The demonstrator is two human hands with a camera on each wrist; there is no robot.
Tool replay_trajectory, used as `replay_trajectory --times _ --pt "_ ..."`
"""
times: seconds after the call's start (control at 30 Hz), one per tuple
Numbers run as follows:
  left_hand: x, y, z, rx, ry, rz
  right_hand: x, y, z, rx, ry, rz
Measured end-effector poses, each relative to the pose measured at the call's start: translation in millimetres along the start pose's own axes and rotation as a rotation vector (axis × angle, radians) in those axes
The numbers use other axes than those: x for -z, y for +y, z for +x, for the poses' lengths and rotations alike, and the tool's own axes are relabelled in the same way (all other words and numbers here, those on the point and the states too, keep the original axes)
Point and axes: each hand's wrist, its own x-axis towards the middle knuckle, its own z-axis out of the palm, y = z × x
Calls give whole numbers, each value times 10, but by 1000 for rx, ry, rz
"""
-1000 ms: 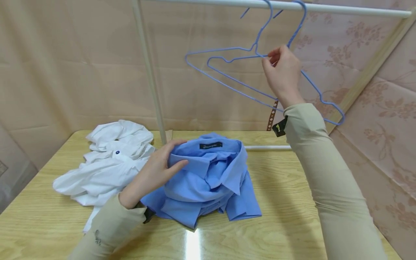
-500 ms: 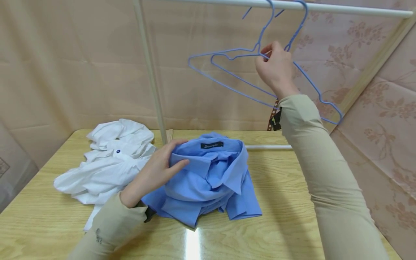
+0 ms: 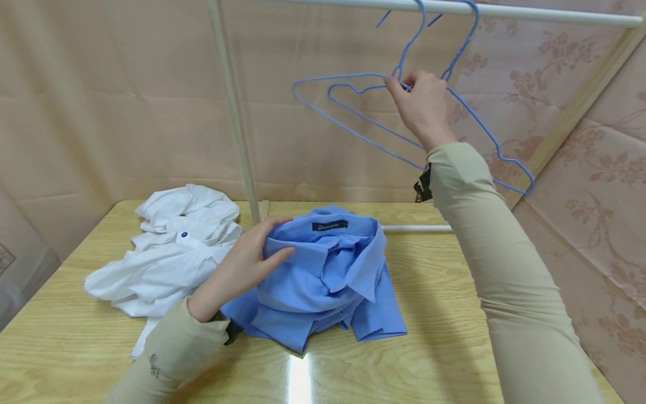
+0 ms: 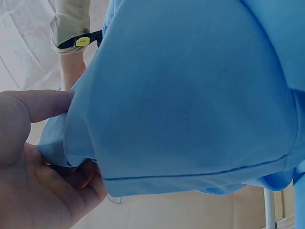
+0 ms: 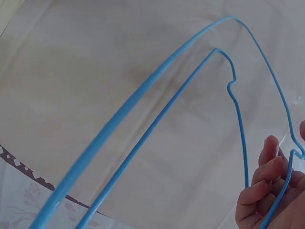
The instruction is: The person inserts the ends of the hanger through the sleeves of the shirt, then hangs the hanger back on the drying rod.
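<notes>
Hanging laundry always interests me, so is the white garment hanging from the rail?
No, the white garment lies crumpled on the table, beside the blue shirt that the left hand grips.

White garment on a wooden table
The garment lies crumpled, one dark blue button visible. Behind the table hangs a beige curtain; at the right side, a pinkish cloth shows flower pattern.

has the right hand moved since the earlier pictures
Yes: the right hand has moved left in the head view, closer to the pale upright post.
</notes>
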Motion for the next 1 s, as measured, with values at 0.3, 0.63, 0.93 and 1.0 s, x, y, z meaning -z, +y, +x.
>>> replay_trajectory --times 0.3,0.63,0.93,1.0 --pt "-10 6 7 -12 9 7 -5 -57 54 61 39 -99" --pt "-38 0 23 -20 3 -3 37 -54 45 61 101 -100" --pt "-30 1 13 -18 6 4 239 -67 66 15 156 198" --pt "-26 2 11 -14 5 2 273 -51 55 -3 162 271"
